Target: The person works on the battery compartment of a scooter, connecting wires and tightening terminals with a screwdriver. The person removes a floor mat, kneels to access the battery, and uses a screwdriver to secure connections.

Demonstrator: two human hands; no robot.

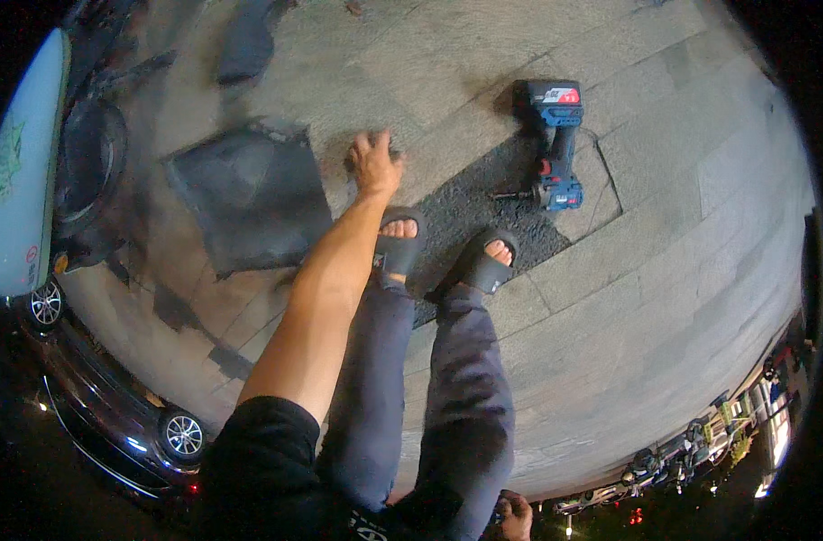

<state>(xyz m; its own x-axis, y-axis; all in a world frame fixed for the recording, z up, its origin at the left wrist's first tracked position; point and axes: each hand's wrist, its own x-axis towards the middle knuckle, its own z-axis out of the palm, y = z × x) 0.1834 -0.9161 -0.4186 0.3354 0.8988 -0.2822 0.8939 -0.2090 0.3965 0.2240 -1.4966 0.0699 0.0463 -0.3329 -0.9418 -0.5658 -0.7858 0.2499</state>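
My left hand reaches down to the pavement, fingers bent and apart; anything beneath its fingertips is unclear. Just left of it lies a flat dark rubber mat. To its right, a blue-and-black cordless power tool lies on its side with a battery attached and a thin dark shaft pointing left, over a rough dark strip. My sandalled feet stand just below the hand. My right hand is at the bottom edge beside my right leg, fingers curled around something I cannot make out.
A dark tyre and a pale blue board are at the left, with more dark pieces above. A dark car fills the lower left rim. Parked two-wheelers line the lower right rim.
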